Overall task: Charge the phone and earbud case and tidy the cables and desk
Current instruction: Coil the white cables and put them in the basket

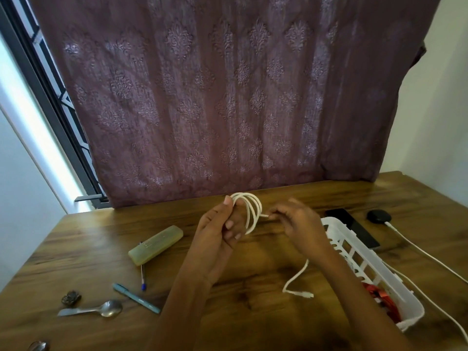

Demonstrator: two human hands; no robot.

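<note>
My left hand (220, 225) holds a coil of white cable (249, 209) above the wooden desk (253, 262), thumb and fingers curled round the loops. My right hand (297, 221) pinches the same cable just right of the coil. The cable's loose tail (298, 282) hangs down under my right wrist and ends in a plug on the desk. At the right lie a black phone (353, 228) and a black earbud case (379, 216), the case with a white cable (425, 254) running from it toward the front right.
A white slotted basket (367, 269) with something red inside stands at the right. On the left lie a yellowish case (155, 244), a teal pen (136, 298), a blue-tipped pen (142, 277), a spoon (93, 310) and a small dark object (71, 297). A purple curtain hangs behind.
</note>
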